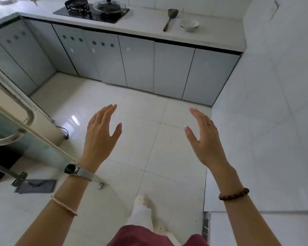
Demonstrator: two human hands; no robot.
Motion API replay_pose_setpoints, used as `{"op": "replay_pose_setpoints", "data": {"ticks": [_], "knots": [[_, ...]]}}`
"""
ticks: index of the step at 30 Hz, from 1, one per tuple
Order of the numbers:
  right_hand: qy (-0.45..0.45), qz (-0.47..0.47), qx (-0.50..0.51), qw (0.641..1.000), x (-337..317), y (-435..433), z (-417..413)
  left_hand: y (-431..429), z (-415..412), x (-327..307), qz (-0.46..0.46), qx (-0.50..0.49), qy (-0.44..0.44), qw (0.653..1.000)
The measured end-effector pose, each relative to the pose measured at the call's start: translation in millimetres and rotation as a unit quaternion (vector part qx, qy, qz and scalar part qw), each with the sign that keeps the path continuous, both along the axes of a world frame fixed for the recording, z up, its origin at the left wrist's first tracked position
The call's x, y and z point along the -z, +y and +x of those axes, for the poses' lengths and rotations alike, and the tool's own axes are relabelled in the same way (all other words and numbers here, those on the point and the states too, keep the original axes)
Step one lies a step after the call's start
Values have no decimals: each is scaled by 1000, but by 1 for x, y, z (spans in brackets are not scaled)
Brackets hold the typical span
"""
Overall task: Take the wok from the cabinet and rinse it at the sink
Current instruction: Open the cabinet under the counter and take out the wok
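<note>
Both hands are bare and spread — left hand (100,132) and right hand (204,137) each with an open grip, holding nothing, above the floor (132,139). The wok isn't visible; presumably it sits behind the closed cabinet (137,63) doors. Risk: opening the wrong door — nothing marks the right one.

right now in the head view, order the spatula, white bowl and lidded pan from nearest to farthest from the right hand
From the right hand:
1. White bowl, counter's right end, about level with the spatula beside it: too close to call.
2. Lidded pan, farthest, on the stove at left.
</note>
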State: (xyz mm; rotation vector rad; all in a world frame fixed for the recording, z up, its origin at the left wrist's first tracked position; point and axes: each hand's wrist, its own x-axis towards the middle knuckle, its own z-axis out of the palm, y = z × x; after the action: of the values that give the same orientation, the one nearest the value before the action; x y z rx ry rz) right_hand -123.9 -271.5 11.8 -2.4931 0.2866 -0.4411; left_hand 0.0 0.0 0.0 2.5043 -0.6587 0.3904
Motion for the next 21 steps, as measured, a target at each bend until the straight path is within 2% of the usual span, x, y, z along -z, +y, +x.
{"op": "replay_pose_setpoints", "data": {"ticks": [9,21], "knots": [[24,12,5,1000,7,-18,72,-26,73,9,-23,-7,20,1000],[-2,32,32,999,-7,-39,233,-61,240,-6,-86,2,26,996]]}}
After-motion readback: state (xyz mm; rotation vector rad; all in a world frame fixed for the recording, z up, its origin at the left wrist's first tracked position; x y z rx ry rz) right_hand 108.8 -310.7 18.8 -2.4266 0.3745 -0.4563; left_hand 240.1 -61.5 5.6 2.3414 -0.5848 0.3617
